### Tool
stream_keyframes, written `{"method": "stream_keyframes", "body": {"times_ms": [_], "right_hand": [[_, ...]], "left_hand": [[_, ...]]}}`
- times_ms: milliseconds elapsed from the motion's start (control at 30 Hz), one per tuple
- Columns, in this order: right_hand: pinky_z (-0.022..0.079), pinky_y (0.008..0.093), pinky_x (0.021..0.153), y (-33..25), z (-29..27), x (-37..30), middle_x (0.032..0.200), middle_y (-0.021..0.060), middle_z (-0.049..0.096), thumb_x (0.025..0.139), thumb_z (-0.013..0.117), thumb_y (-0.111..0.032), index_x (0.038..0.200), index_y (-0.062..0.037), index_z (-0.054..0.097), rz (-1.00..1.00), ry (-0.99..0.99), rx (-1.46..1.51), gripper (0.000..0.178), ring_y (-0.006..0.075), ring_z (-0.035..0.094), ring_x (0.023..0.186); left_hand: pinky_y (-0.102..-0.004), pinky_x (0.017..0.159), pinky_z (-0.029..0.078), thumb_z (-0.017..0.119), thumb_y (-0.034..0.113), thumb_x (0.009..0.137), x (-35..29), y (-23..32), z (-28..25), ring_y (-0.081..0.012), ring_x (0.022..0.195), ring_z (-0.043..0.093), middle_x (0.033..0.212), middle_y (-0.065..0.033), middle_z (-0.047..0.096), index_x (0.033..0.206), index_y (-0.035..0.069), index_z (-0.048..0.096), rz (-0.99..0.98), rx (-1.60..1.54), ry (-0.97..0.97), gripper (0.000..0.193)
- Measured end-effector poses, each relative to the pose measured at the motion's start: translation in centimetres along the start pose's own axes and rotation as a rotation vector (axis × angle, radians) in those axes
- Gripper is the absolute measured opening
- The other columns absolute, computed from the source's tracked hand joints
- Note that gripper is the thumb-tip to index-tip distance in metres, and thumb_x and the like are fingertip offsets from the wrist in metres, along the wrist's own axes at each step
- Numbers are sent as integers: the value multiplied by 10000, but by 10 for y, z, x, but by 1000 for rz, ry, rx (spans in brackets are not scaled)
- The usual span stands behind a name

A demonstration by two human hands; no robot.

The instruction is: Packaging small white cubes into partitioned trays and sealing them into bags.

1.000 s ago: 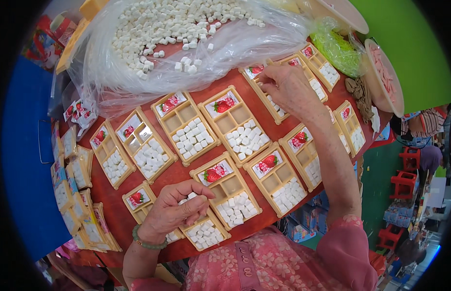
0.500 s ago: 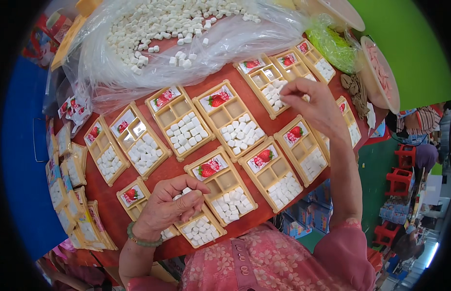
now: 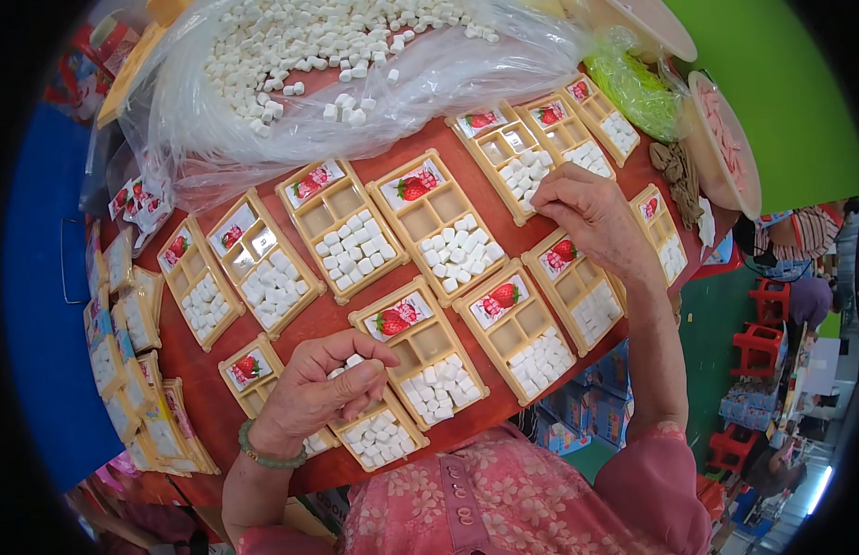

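Observation:
My left hand, with a green bead bracelet at the wrist, is curled around a few white marshmallows above the near row of trays. At the far right, my right hand has its fingertips pinched at the near edge of a beige compartment tray. Whatever those fingers may hold is hidden. White marshmallows fill the tray's large compartment, and a strawberry-printed packet lies in its far end. Nearest my left hand is a similar marshmallow-filled tray.
A plastic sheet bears a heap of loose marshmallows at the back. Filled trays are stacked at the left edge. A bowl of pink pieces, a green bag and a brown cloth sit at the far right.
My right hand has shifted slightly nearer to me and lower, from over the tray's marshmallows to its near edge. My left hand has hardly moved.

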State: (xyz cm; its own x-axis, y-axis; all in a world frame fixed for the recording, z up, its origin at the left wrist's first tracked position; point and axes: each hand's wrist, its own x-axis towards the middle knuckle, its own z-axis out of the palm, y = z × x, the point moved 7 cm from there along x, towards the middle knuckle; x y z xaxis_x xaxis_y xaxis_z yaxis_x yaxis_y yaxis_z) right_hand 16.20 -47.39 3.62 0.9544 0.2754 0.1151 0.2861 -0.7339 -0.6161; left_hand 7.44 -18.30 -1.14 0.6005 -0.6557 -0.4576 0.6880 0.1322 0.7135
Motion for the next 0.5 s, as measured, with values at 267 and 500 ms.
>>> {"method": "stream_keyframes", "body": {"times_ms": [267, 500], "right_hand": [[502, 307, 720, -7, 3, 4, 885, 86, 631, 860, 641, 15, 935, 15, 650, 5, 25, -50, 75, 213, 637, 820], [501, 297, 727, -3, 4, 3, 875, 82, 642, 853, 651, 33, 923, 14, 641, 41, 70, 23, 73, 186, 636, 818]], "left_hand": [[-166, 465, 357, 577, 212, 996, 1, 1, -1, -28, 511, 463, 795, -62, 622, 1108, -46, 611, 24, 42, 10, 283], [-170, 466, 360, 584, 211, 992, 0, 1, -1, -33, 510, 466, 788, -57, 619, 1105, -45, 612, 24, 19, 10, 281]]}}
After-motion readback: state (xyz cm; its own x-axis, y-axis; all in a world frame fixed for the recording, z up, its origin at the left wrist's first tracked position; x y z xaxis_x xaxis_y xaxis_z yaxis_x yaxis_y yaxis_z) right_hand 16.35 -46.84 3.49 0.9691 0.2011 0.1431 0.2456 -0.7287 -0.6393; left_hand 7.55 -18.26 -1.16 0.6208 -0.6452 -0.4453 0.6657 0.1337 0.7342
